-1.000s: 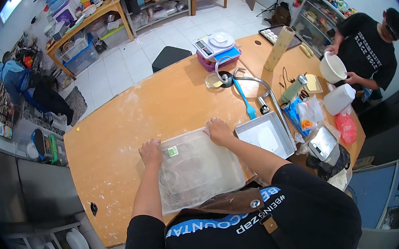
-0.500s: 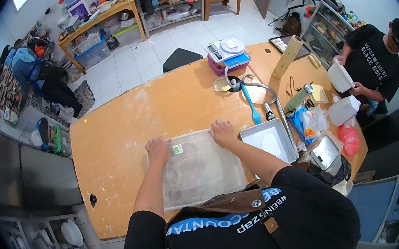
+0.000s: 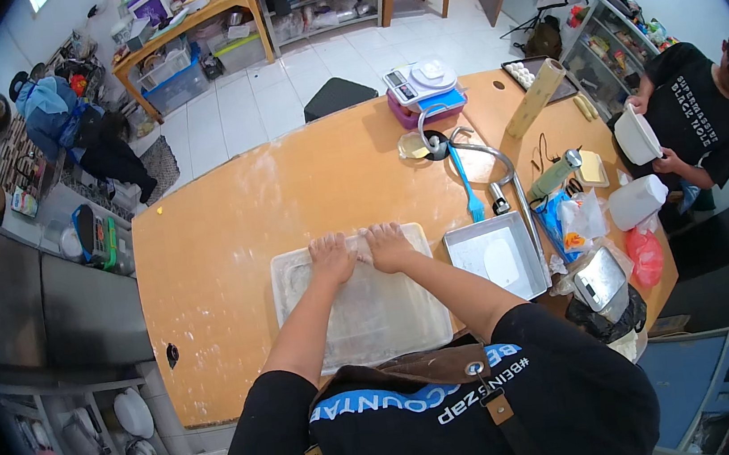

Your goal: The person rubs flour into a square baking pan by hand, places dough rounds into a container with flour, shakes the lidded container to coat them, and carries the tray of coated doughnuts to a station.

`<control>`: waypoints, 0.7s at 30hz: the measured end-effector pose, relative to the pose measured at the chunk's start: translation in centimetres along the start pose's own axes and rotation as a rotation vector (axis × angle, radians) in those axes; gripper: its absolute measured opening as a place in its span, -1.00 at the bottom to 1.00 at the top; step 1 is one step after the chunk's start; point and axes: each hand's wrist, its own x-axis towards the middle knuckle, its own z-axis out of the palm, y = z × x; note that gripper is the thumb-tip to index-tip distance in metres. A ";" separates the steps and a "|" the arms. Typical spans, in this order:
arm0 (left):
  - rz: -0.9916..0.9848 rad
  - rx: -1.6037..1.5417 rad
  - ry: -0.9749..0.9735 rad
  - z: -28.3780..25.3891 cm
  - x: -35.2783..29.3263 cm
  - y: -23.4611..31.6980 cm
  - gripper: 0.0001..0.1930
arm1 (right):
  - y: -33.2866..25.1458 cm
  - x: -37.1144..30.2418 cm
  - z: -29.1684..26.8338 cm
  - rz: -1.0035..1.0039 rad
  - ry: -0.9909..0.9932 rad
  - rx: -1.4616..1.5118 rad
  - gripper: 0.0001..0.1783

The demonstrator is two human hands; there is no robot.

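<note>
A wide, pale, translucent plastic container (image 3: 383, 315), rectangular and dusted with white powder, lies on the wooden table in front of me. Both my hands rest side by side at the middle of its far edge. My left hand (image 3: 333, 258) lies there with its fingers stretched forward. Close beside it, my right hand (image 3: 388, 248) has its fingers spread over the same edge. The thumbs nearly meet, and whether any fingertips hook under the rim cannot be seen.
A square metal pan (image 3: 498, 257) stands right of the container, by a blue brush (image 3: 469, 184) and a metal hook (image 3: 491, 155). Farther off are a kitchen scale (image 3: 422, 83) and an upright roll (image 3: 535, 98). At the right, another person holds a white tub (image 3: 635, 135).
My hands have come inward from the container's far corners to the middle of its far edge. Its green-and-white sticker no longer shows. The other person's white tub has tilted.
</note>
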 end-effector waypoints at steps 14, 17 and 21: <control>-0.003 0.070 0.076 0.5 -1.0 -0.2 -0.26 | 0.2 0.7 -0.6 -0.010 -0.034 0.041 -0.15; 0.098 -0.094 0.152 2.5 -5.9 -0.9 -0.15 | -1.0 -2.6 0.4 -0.036 0.206 -0.067 -0.05; 0.231 0.011 0.070 2.5 -14.4 -0.2 -0.06 | -3.3 -11.1 3.1 -0.147 0.075 -0.130 -0.07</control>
